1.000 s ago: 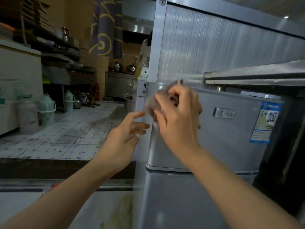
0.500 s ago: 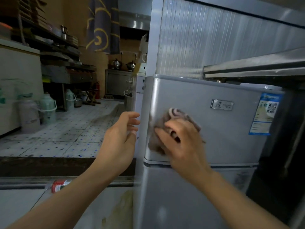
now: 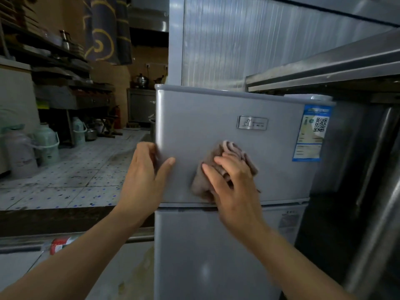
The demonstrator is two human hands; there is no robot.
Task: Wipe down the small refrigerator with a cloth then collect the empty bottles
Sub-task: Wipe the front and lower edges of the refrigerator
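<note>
Right hand (image 3: 234,187) presses the bunched cloth (image 3: 227,163) flat-fingered against the refrigerator (image 3: 216,118) door; just left of it, my left hand (image 3: 147,176) grips the door's edge.

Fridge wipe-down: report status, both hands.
Left hand grips fridge door edge, thumb on front. Right hand presses cloth low on upper door. Nothing in the way.
</note>
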